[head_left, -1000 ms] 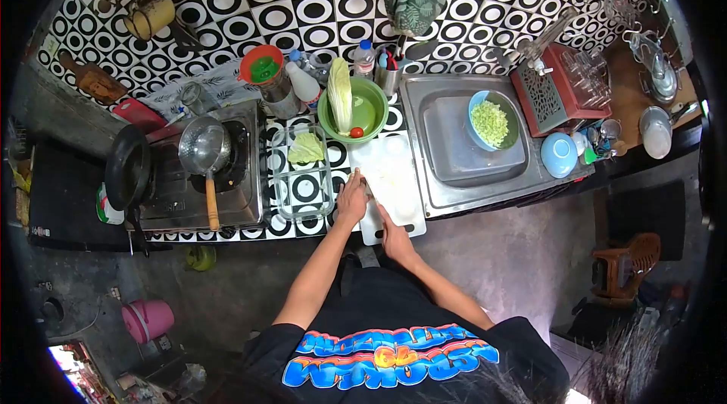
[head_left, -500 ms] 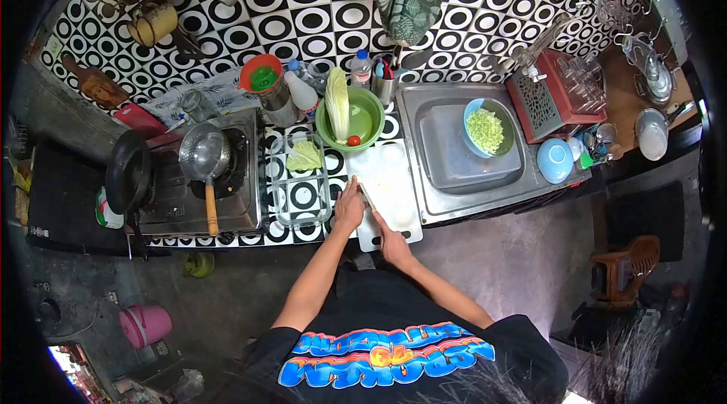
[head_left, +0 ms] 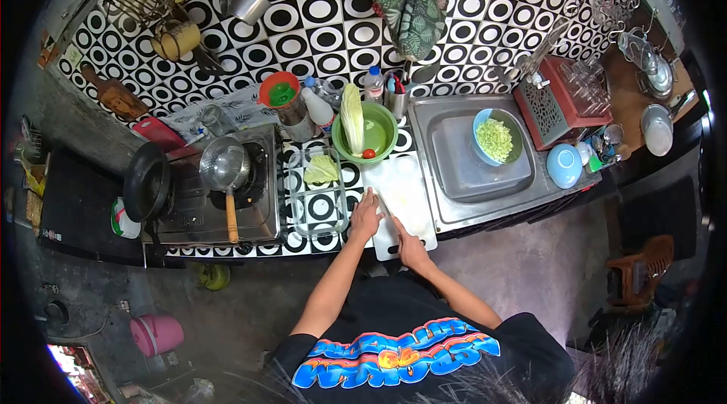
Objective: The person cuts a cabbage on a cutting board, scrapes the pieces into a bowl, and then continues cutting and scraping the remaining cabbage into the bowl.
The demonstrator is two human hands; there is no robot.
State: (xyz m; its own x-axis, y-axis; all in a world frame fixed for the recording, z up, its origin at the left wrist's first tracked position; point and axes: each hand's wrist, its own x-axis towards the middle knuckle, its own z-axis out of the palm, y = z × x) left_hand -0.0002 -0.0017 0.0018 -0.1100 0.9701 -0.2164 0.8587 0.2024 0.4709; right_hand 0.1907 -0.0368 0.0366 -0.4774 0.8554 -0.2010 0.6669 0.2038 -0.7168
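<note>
A white cutting board (head_left: 409, 196) lies on the counter in front of me. My right hand (head_left: 413, 249) is closed around the handle of a knife (head_left: 389, 207), whose blade rests low over the board, pointing away. Along the board's left edge, my left hand (head_left: 366, 216) lies with its fingers stretched forward, close to the blade; whether anything is under them I cannot make out. Behind the board, a green bowl (head_left: 388, 148) holds a napa cabbage (head_left: 352, 118) and a red tomato (head_left: 369, 153). A clear glass dish (head_left: 342, 215) with a piece of cabbage leaf (head_left: 322, 170) sits to the left.
Right of the board is a steel sink (head_left: 447, 216), with a bowl of chopped cabbage (head_left: 494, 139) on a translucent container (head_left: 469, 177). A blue bowl (head_left: 564, 166) stands beside it. On the left, a stove (head_left: 182, 215) carries a saucepan (head_left: 225, 165) and a black frying pan (head_left: 147, 181).
The whole view has shifted, so everything appears slightly further right and lower. My hands and the knife keep nearly the same place on the board.
</note>
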